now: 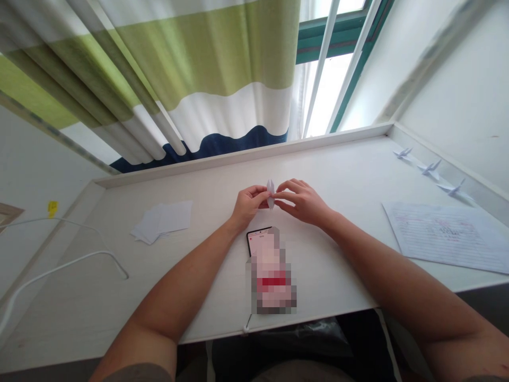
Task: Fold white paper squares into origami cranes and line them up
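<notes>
Left hand [248, 204] and right hand [304, 201] both pinch the small folded paper [271, 192], fingers closed on it, above the desk [191, 276], just beyond the phone [259, 237]. Judgement: align the 2 edges first, then crease slowly.

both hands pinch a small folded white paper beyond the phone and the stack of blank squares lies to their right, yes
Not quite. The stack of blank squares lies to the left of the hands, not the right, as the head view shows. The rest holds: left hand and right hand pinch the folded white paper beyond the phone.
</notes>
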Demonstrator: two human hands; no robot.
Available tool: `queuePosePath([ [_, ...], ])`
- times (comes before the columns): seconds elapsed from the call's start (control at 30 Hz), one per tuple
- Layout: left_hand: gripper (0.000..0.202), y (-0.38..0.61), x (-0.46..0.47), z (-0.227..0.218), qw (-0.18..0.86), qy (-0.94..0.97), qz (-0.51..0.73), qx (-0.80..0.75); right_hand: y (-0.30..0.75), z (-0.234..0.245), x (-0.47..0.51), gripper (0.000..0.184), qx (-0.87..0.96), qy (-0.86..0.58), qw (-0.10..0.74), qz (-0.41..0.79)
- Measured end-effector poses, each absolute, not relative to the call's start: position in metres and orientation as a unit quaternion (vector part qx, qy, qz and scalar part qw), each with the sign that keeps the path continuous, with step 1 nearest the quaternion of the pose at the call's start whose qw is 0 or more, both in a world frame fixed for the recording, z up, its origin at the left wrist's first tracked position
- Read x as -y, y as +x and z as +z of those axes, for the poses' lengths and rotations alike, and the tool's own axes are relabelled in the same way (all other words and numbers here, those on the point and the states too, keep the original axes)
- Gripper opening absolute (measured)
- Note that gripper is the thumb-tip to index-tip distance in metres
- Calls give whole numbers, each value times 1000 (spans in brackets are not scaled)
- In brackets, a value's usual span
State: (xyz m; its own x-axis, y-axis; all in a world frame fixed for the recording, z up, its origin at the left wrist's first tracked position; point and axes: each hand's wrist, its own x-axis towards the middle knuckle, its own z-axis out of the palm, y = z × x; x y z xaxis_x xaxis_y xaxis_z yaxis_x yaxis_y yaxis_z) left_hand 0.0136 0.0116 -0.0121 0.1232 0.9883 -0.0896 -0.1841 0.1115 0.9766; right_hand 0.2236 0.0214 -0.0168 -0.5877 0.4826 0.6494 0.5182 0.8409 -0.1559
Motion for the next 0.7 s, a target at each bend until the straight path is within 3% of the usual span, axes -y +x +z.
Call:
queuePosePath([
  [0.3, 30, 16, -11, -11, 586, 465, 486, -452, 223, -15, -18, 19, 888, -281, 358, 60],
  [0.7, 27, 16, -11, -11, 591, 466, 470, -461, 221, -5, -17, 15, 919, -255, 298, -44],
])
